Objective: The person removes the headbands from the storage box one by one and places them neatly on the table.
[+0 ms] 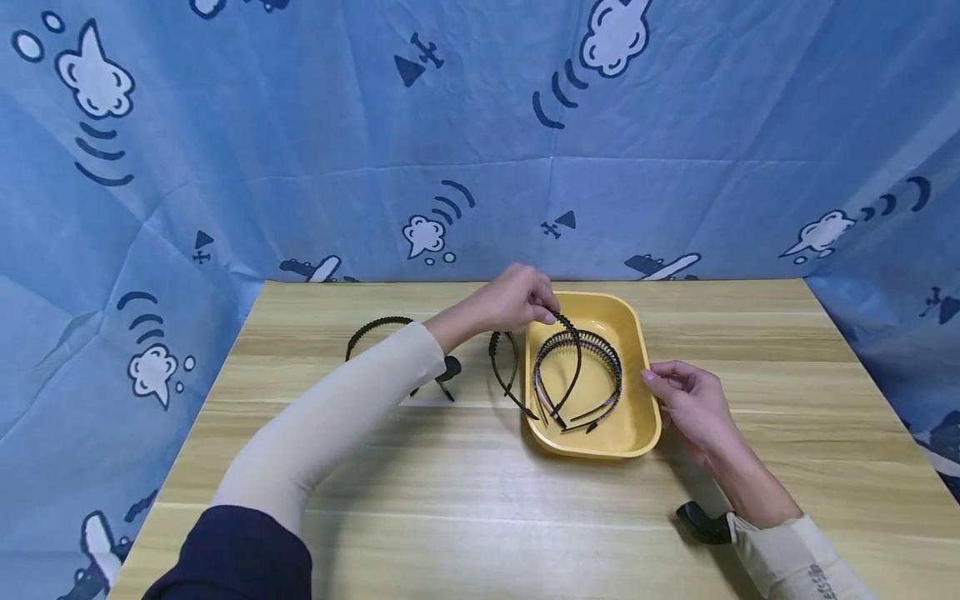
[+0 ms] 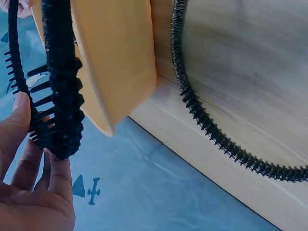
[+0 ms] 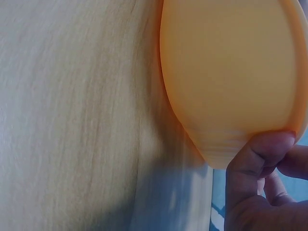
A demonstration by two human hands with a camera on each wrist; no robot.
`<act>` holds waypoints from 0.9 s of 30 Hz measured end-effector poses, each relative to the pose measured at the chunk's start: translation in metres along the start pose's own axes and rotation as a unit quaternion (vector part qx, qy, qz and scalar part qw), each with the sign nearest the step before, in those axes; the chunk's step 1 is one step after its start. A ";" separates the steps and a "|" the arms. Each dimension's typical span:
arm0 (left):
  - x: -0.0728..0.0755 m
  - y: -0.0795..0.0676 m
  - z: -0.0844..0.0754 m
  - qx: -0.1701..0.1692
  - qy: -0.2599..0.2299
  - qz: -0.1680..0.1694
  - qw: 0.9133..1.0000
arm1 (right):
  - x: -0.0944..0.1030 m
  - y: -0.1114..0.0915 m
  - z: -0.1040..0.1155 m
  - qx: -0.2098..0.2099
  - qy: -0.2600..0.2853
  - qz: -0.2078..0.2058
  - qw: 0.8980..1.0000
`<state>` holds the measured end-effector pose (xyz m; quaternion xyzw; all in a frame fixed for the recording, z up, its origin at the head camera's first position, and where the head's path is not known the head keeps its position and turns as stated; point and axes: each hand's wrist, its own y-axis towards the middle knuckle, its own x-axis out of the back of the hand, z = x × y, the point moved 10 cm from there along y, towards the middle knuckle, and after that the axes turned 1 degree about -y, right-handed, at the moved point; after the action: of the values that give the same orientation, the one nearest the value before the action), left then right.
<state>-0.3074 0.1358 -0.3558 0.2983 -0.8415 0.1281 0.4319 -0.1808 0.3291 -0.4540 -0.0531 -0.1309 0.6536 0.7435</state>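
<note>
My left hand (image 1: pixel 521 298) pinches a black toothed headband (image 2: pixel 65 96) by the top of its curve. This headband hangs over the yellow plastic tray (image 1: pixel 639 421), its ends reaching down among other headbands. Inside lie a few headbands (image 1: pixel 615 364), dark and patterned, overlapping one another. At the tray's right side, my right hand (image 1: pixel 693 406) grips the rim between thumb and fingers. Another black headband (image 1: pixel 495 358) is just left of the tray, one end close to its wall.
Farther left on the wooden table (image 1: pixel 480 517), a black headband (image 1: pixel 375 323) and a dark piece with a round ornament (image 1: pixel 450 367) lie partly behind my left sleeve. A blue patterned cloth (image 1: pixel 480 108) hangs behind the table's back edge.
</note>
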 end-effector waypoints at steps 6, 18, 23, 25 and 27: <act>0.005 -0.007 0.006 0.011 -0.013 0.001 1.000 | -0.002 -0.001 0.003 0.005 0.000 -0.001 1.000; 0.017 -0.024 0.023 0.023 -0.018 -0.006 1.000 | 0.000 -0.001 0.001 -0.007 -0.012 0.000 1.000; 0.024 -0.036 0.036 0.035 -0.020 -0.015 0.999 | -0.001 0.000 0.000 -0.011 0.004 0.002 1.000; 0.027 -0.041 0.042 0.040 -0.022 -0.017 0.999 | -0.001 0.000 -0.001 -0.011 0.007 0.002 1.000; 0.029 -0.045 0.047 0.041 -0.020 -0.020 0.999 | -0.001 0.000 0.000 -0.009 0.002 0.002 1.000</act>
<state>-0.3235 0.0664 -0.3627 0.3349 -0.8378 0.1481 0.4050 -0.1810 0.3284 -0.4542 -0.0615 -0.1354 0.6538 0.7419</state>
